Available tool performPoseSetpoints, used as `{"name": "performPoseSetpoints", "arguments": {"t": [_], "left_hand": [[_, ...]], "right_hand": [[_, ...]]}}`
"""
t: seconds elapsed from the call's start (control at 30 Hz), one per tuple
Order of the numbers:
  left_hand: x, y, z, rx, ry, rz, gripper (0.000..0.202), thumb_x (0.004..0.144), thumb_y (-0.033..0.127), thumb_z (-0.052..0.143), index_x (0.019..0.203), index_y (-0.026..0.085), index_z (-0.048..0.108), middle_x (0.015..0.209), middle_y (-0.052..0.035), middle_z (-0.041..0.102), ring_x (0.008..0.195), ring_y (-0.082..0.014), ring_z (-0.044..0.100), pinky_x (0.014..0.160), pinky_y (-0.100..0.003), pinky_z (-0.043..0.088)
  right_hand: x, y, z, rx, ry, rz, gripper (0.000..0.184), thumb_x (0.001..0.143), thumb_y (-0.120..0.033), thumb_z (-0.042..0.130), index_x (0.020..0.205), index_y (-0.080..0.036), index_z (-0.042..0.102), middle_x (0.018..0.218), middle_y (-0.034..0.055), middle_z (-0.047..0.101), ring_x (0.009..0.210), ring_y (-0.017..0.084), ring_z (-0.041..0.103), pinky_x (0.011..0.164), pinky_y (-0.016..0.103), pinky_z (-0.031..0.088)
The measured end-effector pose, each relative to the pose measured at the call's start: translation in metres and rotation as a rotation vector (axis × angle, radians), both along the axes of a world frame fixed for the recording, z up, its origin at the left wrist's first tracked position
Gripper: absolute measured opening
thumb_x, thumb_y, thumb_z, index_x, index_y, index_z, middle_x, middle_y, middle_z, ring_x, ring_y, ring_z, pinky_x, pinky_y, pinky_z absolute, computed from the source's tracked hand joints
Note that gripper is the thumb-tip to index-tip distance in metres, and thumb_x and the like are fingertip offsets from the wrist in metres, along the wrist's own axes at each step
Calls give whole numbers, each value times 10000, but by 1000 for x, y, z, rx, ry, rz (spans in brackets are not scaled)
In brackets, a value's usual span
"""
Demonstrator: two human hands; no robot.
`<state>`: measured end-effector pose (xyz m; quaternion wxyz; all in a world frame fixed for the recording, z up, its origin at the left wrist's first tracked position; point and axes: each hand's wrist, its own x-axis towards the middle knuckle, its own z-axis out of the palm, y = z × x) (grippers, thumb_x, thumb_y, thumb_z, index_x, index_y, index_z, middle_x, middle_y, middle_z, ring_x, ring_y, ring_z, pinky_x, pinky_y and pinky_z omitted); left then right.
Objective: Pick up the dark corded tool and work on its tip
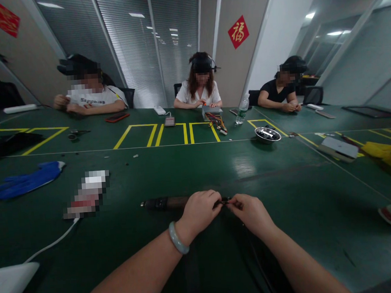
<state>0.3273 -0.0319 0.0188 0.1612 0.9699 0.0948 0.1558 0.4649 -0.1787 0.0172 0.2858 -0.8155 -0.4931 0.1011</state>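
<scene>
My left hand [201,208], with a pale bangle on its wrist, is closed in a pinch at the near middle of the green table [286,193]. My right hand [248,209] is pinched too, fingertips meeting the left ones over a small dark part [224,201] that I cannot name. A dark cylindrical tool [162,203] lies on the table just left of and behind my left hand; whether the small part joins it is hidden by my fingers.
A blue glove [27,180] lies at the left, a blurred flat object [88,194] with a white cable beside it. A metal bowl [267,134] and water bottle [242,109] stand farther back. Three people sit across the table. Yellow items [388,153] lie at the right.
</scene>
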Motion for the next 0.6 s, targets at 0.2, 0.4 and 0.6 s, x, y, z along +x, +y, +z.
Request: {"name": "performPoseSetpoints", "arguments": {"t": [0.2,0.4,0.6], "left_hand": [[0,1,0,-3,-11,-21,71,877,261,585,924,213,608,924,-8,629,868,-170,594,767,-306,453],[0,1,-1,-11,-34,-22,86,862,250,599,942,220,608,941,-2,630,872,-173,589,773,-314,444],[1,2,-2,-11,-31,-20,102,852,248,605,949,217,616,939,-4,631,876,-175,586,780,-316,445]], "right_hand": [[-1,0,4,-7,-11,12,134,844,-284,559,829,-232,682,751,-7,661,677,148,599,597,235,396],[0,-1,0,-7,-45,-17,129,846,-282,551,833,-232,669,724,-13,646,645,142,582,584,232,383],[0,0,0,-12,-30,-2,136,847,-283,548,831,-224,669,745,-7,659,659,145,588,585,229,385]]}}
